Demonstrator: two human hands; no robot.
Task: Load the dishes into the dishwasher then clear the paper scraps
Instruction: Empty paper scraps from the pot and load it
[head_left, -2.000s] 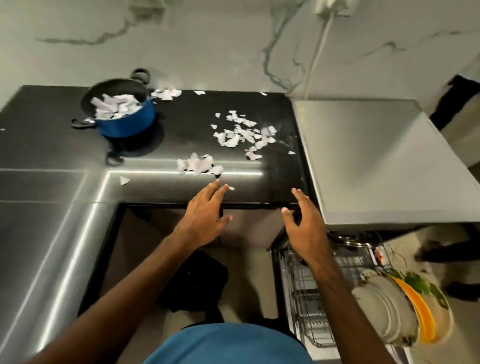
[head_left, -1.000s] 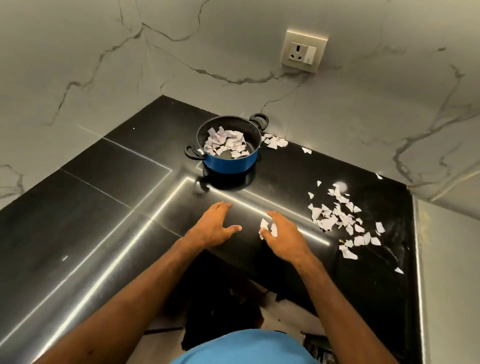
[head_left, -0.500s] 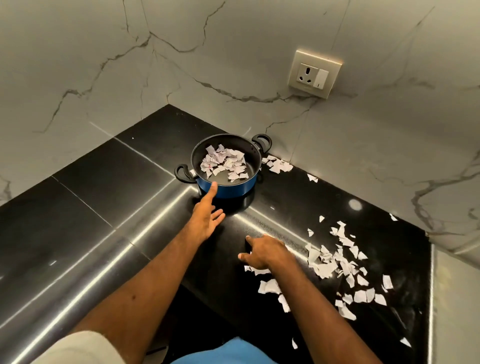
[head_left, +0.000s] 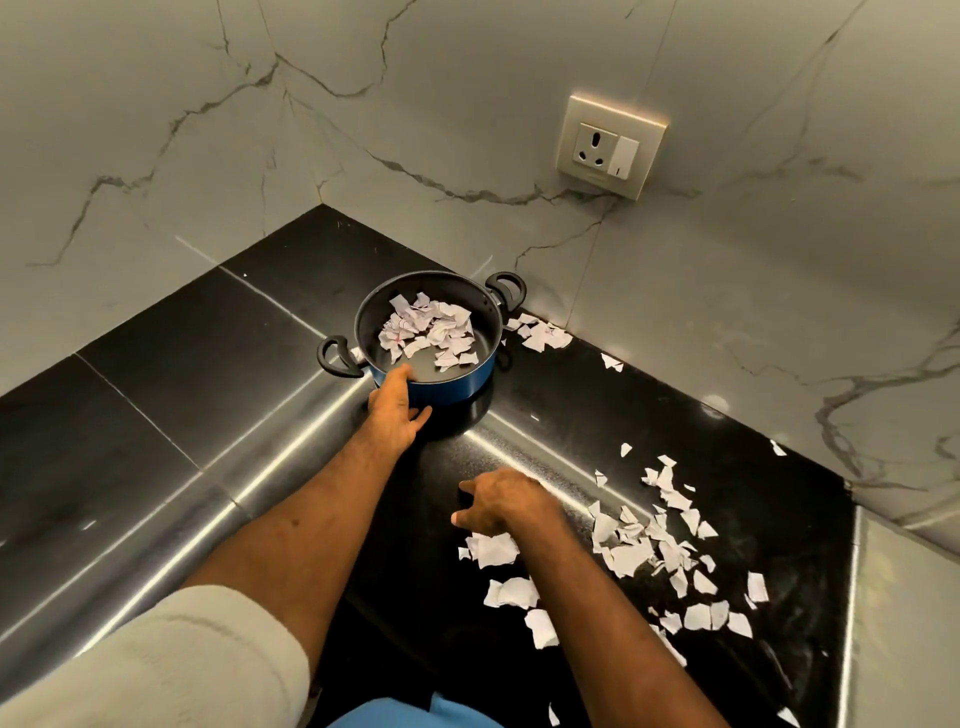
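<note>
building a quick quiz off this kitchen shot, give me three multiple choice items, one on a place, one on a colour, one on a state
1. Where does the pot stand?
A) on the black counter, by the wall corner
B) on the floor
C) in a sink

2. What colour is its outer wall?
A) red
B) blue
C) white

3. What state is the pot in?
A) empty
B) lidded
C) open, holding paper scraps

Answers: 1 A, it sits near that corner; 2 B, blue shows below the dark rim; 3 C, white scraps lie inside, no lid.
</note>
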